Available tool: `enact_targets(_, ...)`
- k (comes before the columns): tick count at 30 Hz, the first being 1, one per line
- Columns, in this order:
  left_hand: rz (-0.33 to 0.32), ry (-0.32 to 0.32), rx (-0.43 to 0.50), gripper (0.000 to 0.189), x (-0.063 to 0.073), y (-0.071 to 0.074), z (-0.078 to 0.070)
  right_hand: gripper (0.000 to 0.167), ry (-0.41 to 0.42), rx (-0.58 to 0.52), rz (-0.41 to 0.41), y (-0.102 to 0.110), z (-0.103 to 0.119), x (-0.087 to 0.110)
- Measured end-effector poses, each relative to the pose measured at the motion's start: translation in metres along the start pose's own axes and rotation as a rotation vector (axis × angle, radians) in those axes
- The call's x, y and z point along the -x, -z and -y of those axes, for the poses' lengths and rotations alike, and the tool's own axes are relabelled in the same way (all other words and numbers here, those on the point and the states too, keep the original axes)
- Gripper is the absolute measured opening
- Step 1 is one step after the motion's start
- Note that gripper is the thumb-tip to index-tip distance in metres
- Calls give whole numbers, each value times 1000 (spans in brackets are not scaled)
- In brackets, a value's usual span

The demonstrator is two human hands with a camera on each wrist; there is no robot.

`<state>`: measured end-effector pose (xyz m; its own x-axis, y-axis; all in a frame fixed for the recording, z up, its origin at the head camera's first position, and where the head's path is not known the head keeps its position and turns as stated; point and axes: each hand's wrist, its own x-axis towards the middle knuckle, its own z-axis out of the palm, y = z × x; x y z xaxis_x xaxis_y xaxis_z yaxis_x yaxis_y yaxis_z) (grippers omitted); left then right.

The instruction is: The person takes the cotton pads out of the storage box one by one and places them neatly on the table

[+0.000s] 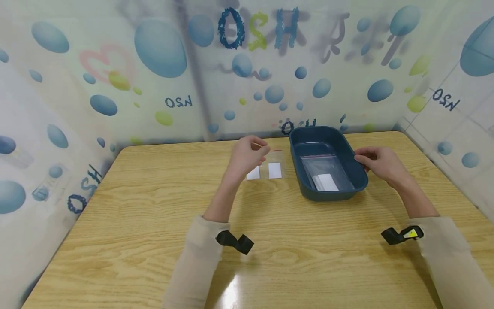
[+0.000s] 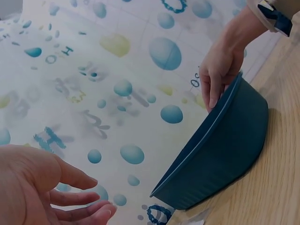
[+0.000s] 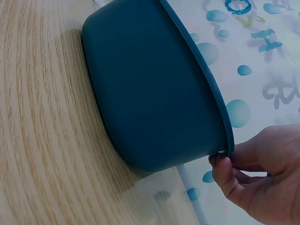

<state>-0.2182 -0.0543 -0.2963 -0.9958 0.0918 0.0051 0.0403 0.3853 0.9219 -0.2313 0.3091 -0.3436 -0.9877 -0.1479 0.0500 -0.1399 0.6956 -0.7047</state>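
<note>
A dark blue plastic basin stands on the wooden table, with clear zip bags holding white cards lying inside it. My right hand pinches the basin's right rim between thumb and fingers, as the right wrist view also shows. Left of the basin, two small clear bags with white cards lie flat on the table. Above them hovers my left hand, its fingers loosely bent and nothing between them. In the left wrist view that hand is apart from the basin.
The wooden table reaches back to a curtain printed with blue drops and letters. Both sleeves carry a black wrist camera. A bright glare spot lies on the table near the left forearm.
</note>
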Motion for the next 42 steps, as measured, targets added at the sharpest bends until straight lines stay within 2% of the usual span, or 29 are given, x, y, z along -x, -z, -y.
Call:
enact_targets(11,27,-27,-40,20,5,-16,-9,39,-3,8,-1,0,0,0)
enact_targets(27,67,-66,-30,20,13,-35,-20,40,-13,4,-1,0,1,0)
enact_targets(34,120,-76,45,22,15,-41,-22,40,-12,8,-4,0,1,0)
enact_targets(42,155,-70,48,25,14,-51,-22,40,-13,7,-3,-1,1,1)
